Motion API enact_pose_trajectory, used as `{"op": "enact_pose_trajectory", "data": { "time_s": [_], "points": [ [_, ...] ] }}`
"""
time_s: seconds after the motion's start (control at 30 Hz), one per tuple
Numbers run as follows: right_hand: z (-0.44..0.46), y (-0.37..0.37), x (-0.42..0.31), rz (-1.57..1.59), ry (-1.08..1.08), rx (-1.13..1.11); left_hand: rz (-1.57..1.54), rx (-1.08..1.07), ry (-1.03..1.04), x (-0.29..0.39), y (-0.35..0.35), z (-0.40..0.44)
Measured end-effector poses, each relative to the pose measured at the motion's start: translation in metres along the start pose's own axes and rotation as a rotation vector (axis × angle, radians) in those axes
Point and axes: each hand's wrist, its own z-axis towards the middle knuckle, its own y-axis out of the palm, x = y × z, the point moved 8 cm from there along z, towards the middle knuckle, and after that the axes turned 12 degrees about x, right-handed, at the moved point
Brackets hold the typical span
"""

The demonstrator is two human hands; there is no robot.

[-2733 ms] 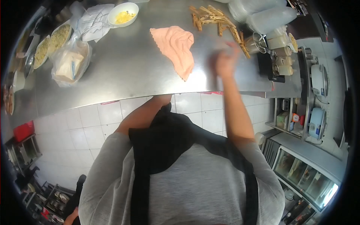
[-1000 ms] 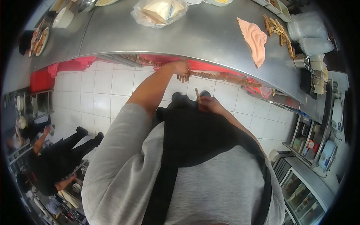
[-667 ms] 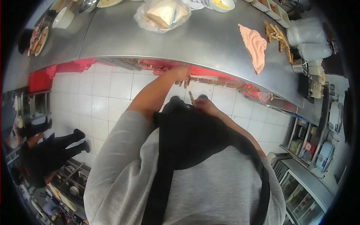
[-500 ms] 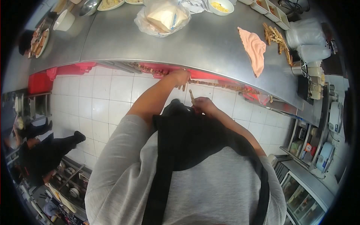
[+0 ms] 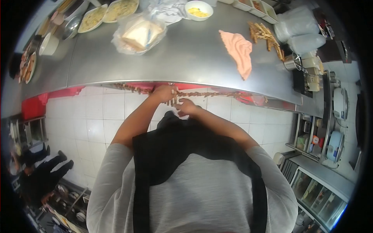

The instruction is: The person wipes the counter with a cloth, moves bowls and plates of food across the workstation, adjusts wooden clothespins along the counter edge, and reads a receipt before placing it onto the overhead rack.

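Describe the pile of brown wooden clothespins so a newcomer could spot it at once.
Find the long, shiny steel counter and look toward its right end. Between the crumpled peach cloth and the translucent plastic bundles lies the pile of brown wooden clothespins, the only jumble of thin sticks there.

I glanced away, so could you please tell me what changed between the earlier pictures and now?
The right hand has moved from over the tabletop to below its edge with a clothespin, then up beside the left hand; whether it still holds one is unclear. The left hand stays below the edge; the peach cloth and clothespin pile remain.
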Motion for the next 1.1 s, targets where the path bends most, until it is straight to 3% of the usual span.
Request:
{"op": "enact_pose_trajectory", "data": {
  "time_s": [0.03, 0.07, 0.1, 0.17, 0.2, 0.27, 0.33, 0.4, 0.43, 0.5, 0.6, 0.73, 0.77, 0.87, 0.97, 1.07, 1.1],
  "points": [
    [-0.025, -0.011, -0.031, -0.329, -0.142, 0.007, 0.102, 0.109, 0.11, -0.008, 0.004, 0.01],
    [-0.043, -0.017, -0.051, -0.658, -0.281, 0.013, 0.136, 0.145, 0.083, -0.007, 0.003, 0.011],
    [-0.047, -0.02, -0.058, -0.809, -0.694, 0.193, 0.17, 0.182, 0.055, -0.005, 0.003, 0.01],
    [-0.088, -0.046, -0.093, -0.508, -0.703, -0.08, 0.18, 0.313, 0.022, -0.014, 0.01, 0.015],
    [-0.114, -0.064, -0.116, -0.357, -0.7, -0.216, 0.224, 0.257, 0.007, -0.014, 0.013, 0.019],
    [-0.126, -0.129, -0.154, -0.036, -0.63, -0.082, 0.307, 0.148, -0.028, -0.014, 0.018, 0.025],
    [-0.11, -0.222, -0.183, -0.128, -0.739, 0.475, 0.273, 0.272, 0.054, -0.018, 0.017, 0.033],
    [-0.071, -0.317, -0.195, -0.072, -0.925, 0.817, 0.297, 0.419, 0.171, -0.014, 0.008, 0.035],
    [-0.07, -0.351, -0.205, -0.183, -0.865, 1.075, 0.305, 0.493, 0.188, -0.008, 0.002, 0.031],
    [-0.046, -0.4, -0.207, -0.271, -0.938, 1.324, 0.324, 0.646, 0.216, 0.01, -0.017, 0.019],
    [-0.015, -0.429, -0.207, -0.502, -0.906, 1.461, 0.3, 0.363, 0.113, 0.002, -0.007, 0.026],
    [0.017, -0.477, -0.179, -0.065, -0.804, 1.241, 0.386, 0.396, 0.169, -0.01, 0.002, 0.028],
    [0.027, -0.484, -0.159, 0.268, -0.642, 1.024, 0.378, 0.37, 0.153, -0.014, 0.003, 0.03],
    [0.007, -0.478, -0.138, 0.377, -0.602, 0.83, 0.399, 0.307, 0.117, -0.016, 0.008, 0.035],
    [-0.039, -0.466, -0.139, -0.583, -0.568, 1.03, 0.471, 0.329, 0.146, -0.025, 0.015, 0.054],
    [-0.063, -0.444, -0.15, -0.921, -0.776, 1.258, 0.381, 0.196, 0.073, -0.009, 0.013, 0.054],
    [-0.072, -0.432, -0.157, -0.952, -0.94, 1.332, 0.322, 0.125, 0.032, 0.004, 0.012, 0.052]
  ]
}}
